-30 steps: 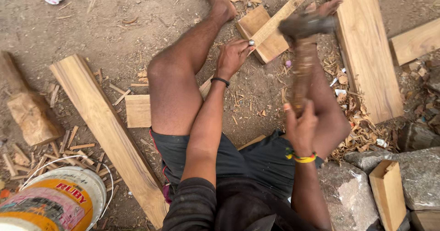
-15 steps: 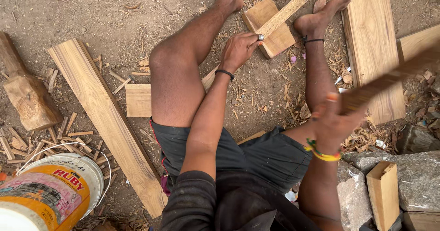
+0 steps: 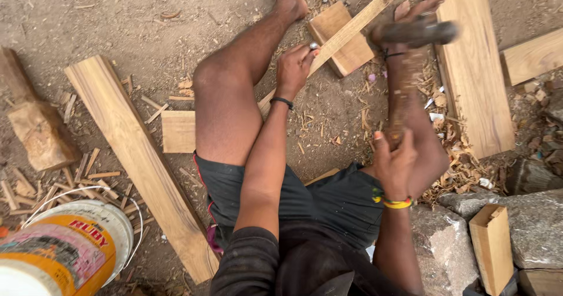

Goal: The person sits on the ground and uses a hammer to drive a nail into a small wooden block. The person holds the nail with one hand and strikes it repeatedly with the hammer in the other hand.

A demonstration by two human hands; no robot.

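Observation:
I sit on the dirt with both legs stretched out. My left hand (image 3: 295, 67) grips a small metal chisel (image 3: 315, 46) and presses it against a thin wooden strip (image 3: 358, 21). The strip lies slanted across a square wooden block (image 3: 346, 52) between my feet. My right hand (image 3: 394, 162) is closed on the wooden handle of a mallet (image 3: 415, 33). The mallet is blurred by motion, and its dark head is raised above my right foot, to the right of the strip.
A long plank (image 3: 138, 161) lies at my left, with a small square board (image 3: 177, 132) beside it. A wide plank (image 3: 469, 61) lies at the right. A painted bucket (image 3: 67, 252) stands at the lower left. Stones (image 3: 531, 231), a small upright block (image 3: 491, 249) and wood shavings surround me.
The mallet swung back to the right half a second ago and has now come forward again over the strip. The left hand has stayed on the chisel.

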